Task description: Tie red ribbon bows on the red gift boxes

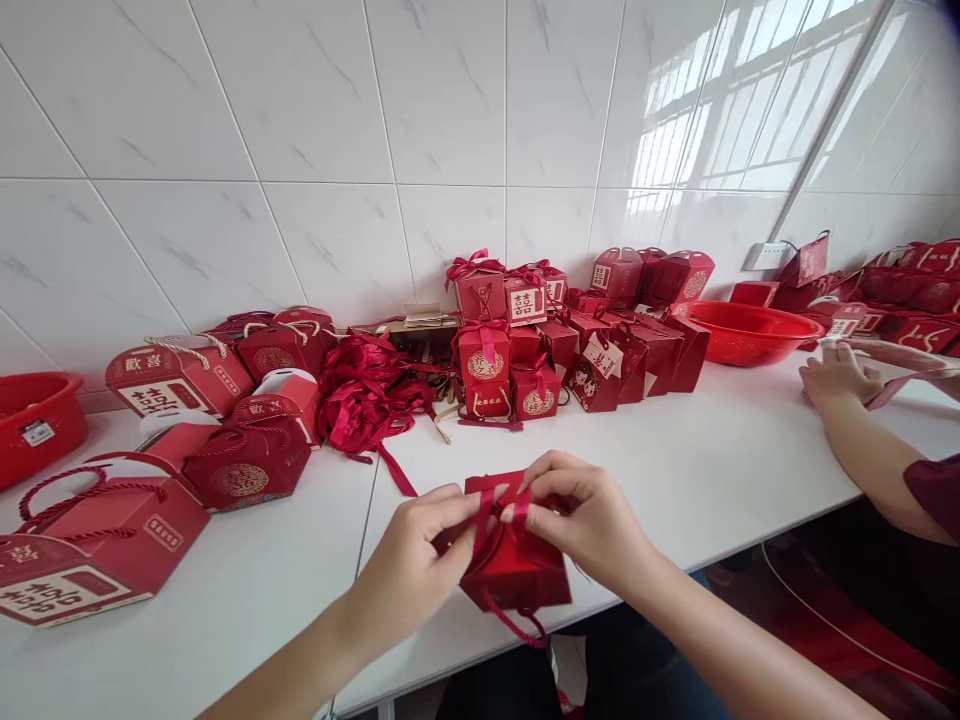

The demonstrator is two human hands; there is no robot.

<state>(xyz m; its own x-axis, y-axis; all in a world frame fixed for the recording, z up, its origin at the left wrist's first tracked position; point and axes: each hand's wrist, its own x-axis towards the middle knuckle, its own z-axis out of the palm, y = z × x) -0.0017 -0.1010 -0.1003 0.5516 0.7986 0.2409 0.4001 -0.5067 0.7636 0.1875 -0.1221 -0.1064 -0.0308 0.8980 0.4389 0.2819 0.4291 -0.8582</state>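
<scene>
A small red gift box (517, 572) rests near the front edge of the white table (697, 470). My left hand (412, 565) grips its left side and pinches a red ribbon (484, 515) at the top. My right hand (585, 515) pinches the other ribbon end right beside it. A thin red cord hangs from the box over the table edge.
Finished red boxes (525, 350) are stacked at the wall, with a loose ribbon heap (364, 395) to their left. Larger handled boxes (97, 545) lie at the left. Red basins (750, 330) (34, 420) stand at both sides. Another person's hand (836, 378) works at the right.
</scene>
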